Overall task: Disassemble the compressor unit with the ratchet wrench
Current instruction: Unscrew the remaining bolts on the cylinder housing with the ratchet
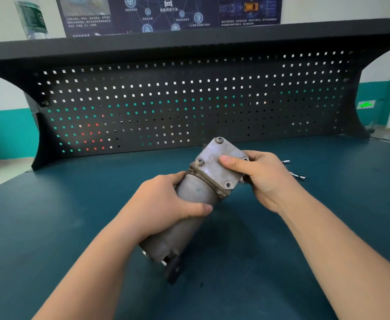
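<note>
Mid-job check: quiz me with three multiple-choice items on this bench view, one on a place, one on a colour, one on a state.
1. Where do the loose metal tool pieces lie?
A. left of the compressor
B. behind the right hand
C. on the top shelf

2. What colour is the bench mat?
A. dark teal
B. red
C. white

3. How is the compressor held?
A. by neither hand
B. one hand only
C. both hands

Key: 1 B, they show just past the right hand. 2 A, the mat reads dark teal. 3 C, the left hand wraps the body and the right hand grips the end cover.
</note>
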A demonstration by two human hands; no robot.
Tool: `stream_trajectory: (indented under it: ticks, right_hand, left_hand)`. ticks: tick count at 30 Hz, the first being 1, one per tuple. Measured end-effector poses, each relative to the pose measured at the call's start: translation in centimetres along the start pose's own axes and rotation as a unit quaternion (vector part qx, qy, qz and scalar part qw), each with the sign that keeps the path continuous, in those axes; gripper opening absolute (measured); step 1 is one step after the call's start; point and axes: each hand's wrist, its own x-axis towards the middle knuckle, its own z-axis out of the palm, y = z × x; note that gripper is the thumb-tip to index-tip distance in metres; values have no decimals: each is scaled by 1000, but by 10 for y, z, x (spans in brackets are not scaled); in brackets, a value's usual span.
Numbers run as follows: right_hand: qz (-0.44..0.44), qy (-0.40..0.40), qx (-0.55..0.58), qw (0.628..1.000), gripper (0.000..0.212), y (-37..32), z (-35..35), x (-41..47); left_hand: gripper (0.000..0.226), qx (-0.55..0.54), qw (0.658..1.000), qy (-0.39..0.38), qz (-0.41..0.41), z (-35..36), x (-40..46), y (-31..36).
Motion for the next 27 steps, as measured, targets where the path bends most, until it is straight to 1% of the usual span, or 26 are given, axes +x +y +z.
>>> stream_trajectory:
  ticks: [4,5,8,11,14,16,19,23,25,26,27]
  right_hand:
    - [27,-2,-42,999,18,13,7,1]
    - [35,0,-57,998,19,17,7,2]
    - [40,6,-117,992,33,25,8,3]
    - [27,-9,-228,973,39,24,-2,4]
    - [43,-33,-301,952,34,26,-12,3]
    - [46,-38,-326,943,30,33,-13,3]
    - [44,-28,-327,944,29,42,-12,6]
    - [50,-35,-379,923,26,54,-10,7]
    - [56,-49,-375,924,25,54,-9,8]
    - [63,-53,-375,923,28,50,-13,10]
    - [69,-40,-378,923,30,43,-21,12]
  left_hand:
    - [73,43,999,-2,15,-9,5,-18]
    - [79,61,998,-1,16,-10,6,-22]
    - [95,101,995,-3,16,-13,11,-31]
    - [101,125,992,-3,30,-11,14,-36]
    - [100,211,976,16,49,-2,18,-37]
    - [97,247,967,30,55,1,21,-40]
    - [94,256,963,52,63,3,24,-47]
    - [89,312,943,79,90,11,28,-51]
    - [88,318,941,82,81,11,30,-52]
    - [88,318,941,84,76,11,30,-53]
    - [88,318,941,87,72,11,31,-53]
